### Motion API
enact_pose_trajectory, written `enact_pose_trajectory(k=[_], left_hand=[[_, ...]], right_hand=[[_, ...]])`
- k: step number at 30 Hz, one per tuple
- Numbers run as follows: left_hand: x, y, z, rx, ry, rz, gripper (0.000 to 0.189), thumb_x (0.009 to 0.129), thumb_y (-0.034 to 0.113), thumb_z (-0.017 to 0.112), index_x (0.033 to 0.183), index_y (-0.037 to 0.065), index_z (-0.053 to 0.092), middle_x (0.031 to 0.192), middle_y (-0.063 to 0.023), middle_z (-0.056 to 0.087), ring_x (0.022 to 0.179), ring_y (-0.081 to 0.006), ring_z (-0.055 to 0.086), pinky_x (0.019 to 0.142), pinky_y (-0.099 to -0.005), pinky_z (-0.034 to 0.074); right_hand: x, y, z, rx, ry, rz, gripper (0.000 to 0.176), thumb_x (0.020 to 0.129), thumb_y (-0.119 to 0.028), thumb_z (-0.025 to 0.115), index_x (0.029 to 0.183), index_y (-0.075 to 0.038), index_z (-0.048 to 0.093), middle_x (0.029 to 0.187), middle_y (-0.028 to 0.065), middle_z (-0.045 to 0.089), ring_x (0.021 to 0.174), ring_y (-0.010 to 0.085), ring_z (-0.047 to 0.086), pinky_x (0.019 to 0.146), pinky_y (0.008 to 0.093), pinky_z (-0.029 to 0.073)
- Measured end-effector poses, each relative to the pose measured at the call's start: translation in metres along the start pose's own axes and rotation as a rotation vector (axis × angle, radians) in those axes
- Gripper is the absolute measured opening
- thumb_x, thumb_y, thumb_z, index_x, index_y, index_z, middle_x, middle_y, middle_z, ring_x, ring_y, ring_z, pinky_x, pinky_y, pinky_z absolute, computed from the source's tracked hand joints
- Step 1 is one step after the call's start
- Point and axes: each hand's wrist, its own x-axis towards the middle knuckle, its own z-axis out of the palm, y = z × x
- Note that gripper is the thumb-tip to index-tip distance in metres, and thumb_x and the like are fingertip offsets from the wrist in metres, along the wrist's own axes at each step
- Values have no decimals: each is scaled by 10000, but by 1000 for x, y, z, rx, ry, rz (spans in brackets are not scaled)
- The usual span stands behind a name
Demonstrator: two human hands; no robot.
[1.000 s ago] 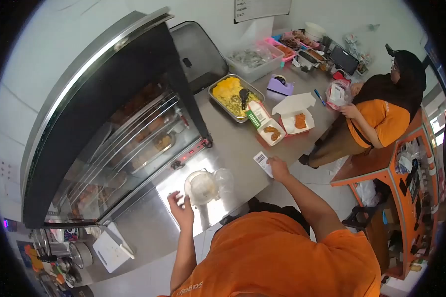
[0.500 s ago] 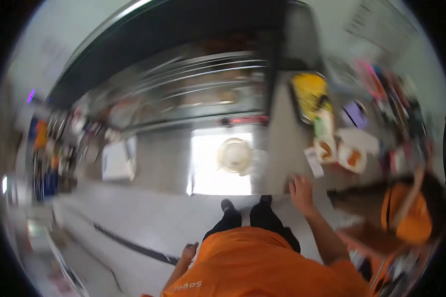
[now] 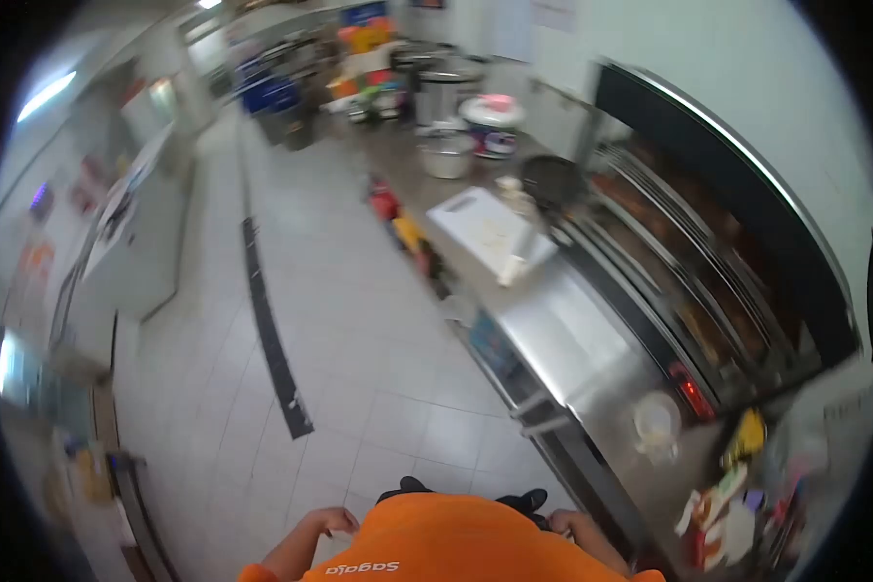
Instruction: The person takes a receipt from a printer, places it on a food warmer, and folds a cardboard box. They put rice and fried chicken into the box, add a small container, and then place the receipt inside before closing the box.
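Note:
My left hand (image 3: 336,522) hangs low beside the front of my orange shirt (image 3: 456,543). Its fingers look curled in, with nothing seen in them. On the other side, my right hand (image 3: 565,525) is at my hip, near the front edge of the steel counter (image 3: 577,335) but not seen touching it. Blur and the angle hide its fingers. On the counter stands a pale round bowl (image 3: 657,417), and farther along lies a white cutting board (image 3: 488,231) with a knife (image 3: 517,262) at its corner and pale bits on top.
A glass display case (image 3: 718,262) with trays of food stands along the counter. Pots (image 3: 449,87) and a lidded bucket (image 3: 493,126) are farther back. A dark strip (image 3: 269,330) crosses the tiled floor. A white counter (image 3: 145,233) is at left; food packs (image 3: 718,524) lie at lower right.
My view has swung left along the counter, so the display case and bowl now sit at the right. My right hand has come off the counter's edge and down to my side.

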Motion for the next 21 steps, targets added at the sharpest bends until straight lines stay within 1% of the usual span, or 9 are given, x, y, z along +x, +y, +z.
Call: enact_pose_trajectory(k=[1,4,6,8,10,15,18,19,21], left_hand=[[6,-29,-6,-13,150,-81,366,838,243,673,1192,155,704,1215,-71,675,1102,-209,629,784,-499,547],[-37,-18,-37,-241,325,102,336,893,340,645,1155,137,706,1113,-76,693,980,-181,640,748,-458,543],[-38,-5,-72,-230,408,192,356,920,397,627,1117,109,695,1054,-72,692,928,-179,637,756,-404,537],[-3,1,-120,-161,542,408,337,930,373,643,1138,108,642,1066,-30,649,901,-123,575,690,-339,487],[4,25,-160,-454,581,635,316,939,315,633,1167,96,628,1011,-54,665,931,-159,612,803,-355,504],[-51,50,-265,-800,457,597,418,935,281,643,1321,159,538,1176,-51,633,1113,-171,579,819,-365,483],[-79,-33,-325,-826,624,513,427,942,359,648,1299,144,555,1185,-62,651,1055,-179,628,761,-354,490],[-76,-82,-340,-893,725,402,421,943,304,659,1311,152,525,1196,-64,654,1085,-191,621,863,-399,495],[-75,-183,-337,-1334,1071,239,301,923,259,668,1185,146,571,1065,-57,686,916,-195,665,717,-382,519]], right_hand=[[31,9,-5,-58,21,48,413,873,-223,585,1253,-70,630,979,107,713,825,281,673,749,413,561],[13,-29,-78,-754,44,-473,338,856,-183,636,1174,-68,649,932,81,705,848,236,675,667,396,554],[-7,-90,-87,281,531,-129,282,792,-192,776,1053,-85,764,970,41,751,888,122,665,809,294,522],[-33,-172,-103,407,490,-100,243,825,-151,731,1049,-62,757,957,59,740,848,149,672,797,323,548],[-44,-255,-130,456,439,-82,253,831,-128,714,1070,-55,746,953,66,734,837,159,674,767,332,560],[-26,-426,-199,271,407,-66,409,853,-147,713,1204,30,600,967,93,725,795,215,724,624,342,524],[25,-516,-253,163,343,-4,338,882,-224,686,1170,-49,655,1014,66,728,861,197,717,650,357,521],[50,-549,-273,101,284,27,316,890,-251,679,1156,-81,676,1038,55,729,878,193,713,668,372,521],[60,-648,-307,-53,246,56,293,907,-292,669,1153,-135,702,1057,28,726,879,186,705,744,428,528]])
